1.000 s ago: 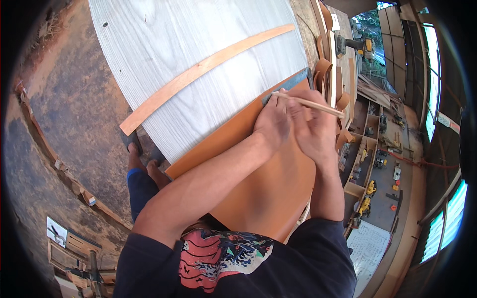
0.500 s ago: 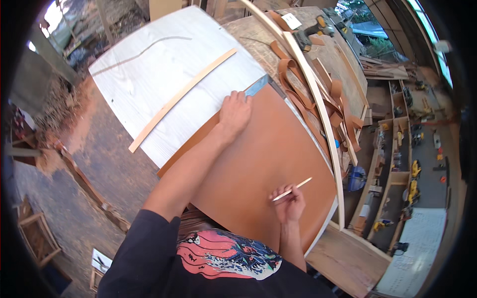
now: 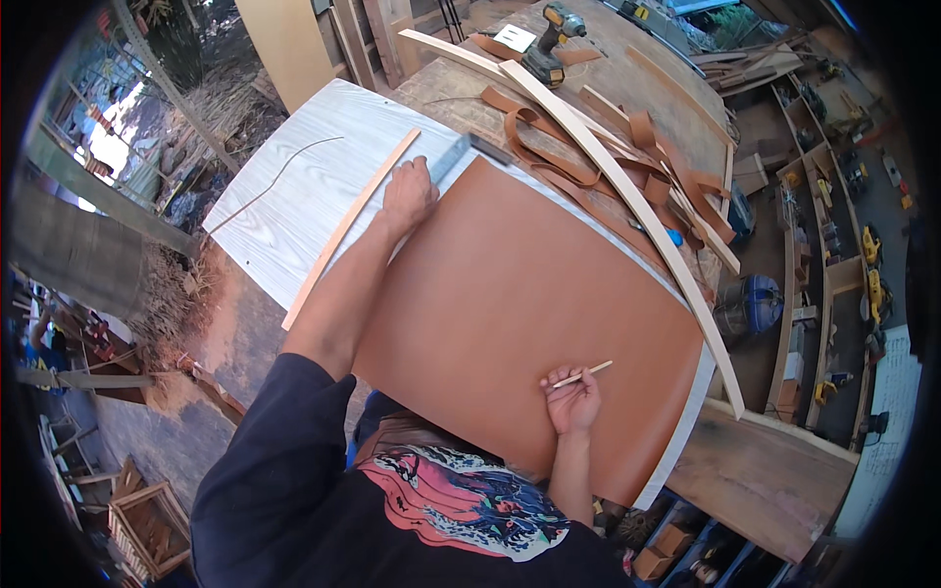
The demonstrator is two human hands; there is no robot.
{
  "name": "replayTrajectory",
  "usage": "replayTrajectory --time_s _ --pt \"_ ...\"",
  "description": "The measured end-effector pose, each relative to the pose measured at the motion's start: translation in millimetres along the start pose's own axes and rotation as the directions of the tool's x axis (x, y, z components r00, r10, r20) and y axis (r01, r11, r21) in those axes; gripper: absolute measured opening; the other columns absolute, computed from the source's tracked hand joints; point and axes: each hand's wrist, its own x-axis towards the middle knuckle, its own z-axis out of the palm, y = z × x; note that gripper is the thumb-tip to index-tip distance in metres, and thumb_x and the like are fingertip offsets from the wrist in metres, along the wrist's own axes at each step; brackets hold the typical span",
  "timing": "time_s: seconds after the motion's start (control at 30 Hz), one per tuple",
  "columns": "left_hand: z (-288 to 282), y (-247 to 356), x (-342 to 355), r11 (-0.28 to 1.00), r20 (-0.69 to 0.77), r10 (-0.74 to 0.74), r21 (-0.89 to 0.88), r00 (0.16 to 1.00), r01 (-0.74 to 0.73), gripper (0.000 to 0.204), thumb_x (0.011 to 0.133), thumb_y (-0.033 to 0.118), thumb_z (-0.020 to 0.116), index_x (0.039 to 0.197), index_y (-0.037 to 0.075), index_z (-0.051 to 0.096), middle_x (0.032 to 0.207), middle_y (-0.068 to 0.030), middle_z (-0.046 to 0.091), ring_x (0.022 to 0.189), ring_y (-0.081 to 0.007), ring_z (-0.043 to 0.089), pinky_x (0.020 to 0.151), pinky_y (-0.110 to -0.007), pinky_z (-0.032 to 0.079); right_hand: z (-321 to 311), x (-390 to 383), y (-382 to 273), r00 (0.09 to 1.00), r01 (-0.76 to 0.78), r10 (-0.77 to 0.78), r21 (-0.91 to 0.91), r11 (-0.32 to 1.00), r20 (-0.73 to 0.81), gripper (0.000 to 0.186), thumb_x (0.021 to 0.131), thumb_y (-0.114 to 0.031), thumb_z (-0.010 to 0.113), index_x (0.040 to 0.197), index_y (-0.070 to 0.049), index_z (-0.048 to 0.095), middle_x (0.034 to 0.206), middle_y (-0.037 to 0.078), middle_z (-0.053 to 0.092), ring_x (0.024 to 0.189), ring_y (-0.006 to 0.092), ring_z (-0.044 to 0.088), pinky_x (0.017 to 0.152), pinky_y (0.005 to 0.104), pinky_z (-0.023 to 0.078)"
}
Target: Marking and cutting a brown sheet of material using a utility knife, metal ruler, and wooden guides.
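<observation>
At the far left a whitish wood-grain panel (image 3: 294, 196) lies across the table (image 3: 627, 69), with a thin dark curved line drawn on it and 1 long pale wooden strip (image 3: 345, 232) resting diagonally on its surface. Just right of that strip the left hand (image 3: 408, 196) is stretched far forward, palm down and fingers pressed flat at the top corner of a large brown sheet (image 3: 510, 294), touching the end of a grey metal ruler (image 3: 453, 157) that runs along the sheet's upper edge. The brown sheet covers most of the panel's right part and reaches down to the person's body, where a dark sleeve and a printed shirt front show. Lower and further right, the right hand (image 3: 573, 400) rests on the sheet near its lower right edge, fingers closed around a slim pale pencil (image 3: 584, 373) whose tip points up and to the right. Beyond the sheet's right edge a long curved light wooden batten (image 3: 627, 196) runs from the top of the table down to the right, lying over a tangle of brown edge-band strips (image 3: 549, 147). A cordless drill (image 3: 549, 44) stands on the table at the top.
</observation>
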Motion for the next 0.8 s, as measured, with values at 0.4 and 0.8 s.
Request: replayTrajectory --time_s 0.4,0.8 --pt "-29 -90 16 0.991 -0.103 0.101 0.095 0.990 -0.092 0.023 0.091 0.012 0.059 0.110 -0.001 0.063 0.108 -0.0214 0.065 0.095 -0.0378 0.069 0.077 -0.048 0.061 12 2 8 0.983 0.136 -0.147 -0.103 0.985 -0.107 0.026 0.102 -0.027 0.050 0.086 -0.009 0.061 0.085 0.011 0.064 0.086 0.0293 0.062 0.083 0.0495 0.054" --pt "-44 -99 7 0.995 -0.110 0.096 0.012 0.989 -0.095 0.040 0.092 0.020 0.066 0.128 0.003 0.061 0.119 -0.0202 0.063 0.101 -0.0370 0.069 0.086 -0.049 0.057 10 9 -2 0.964 0.124 -0.176 -0.252 0.960 -0.197 0.020 0.099 -0.020 0.051 0.094 -0.006 0.065 0.085 0.010 0.066 0.068 0.0215 0.061 0.069 0.0410 0.056"
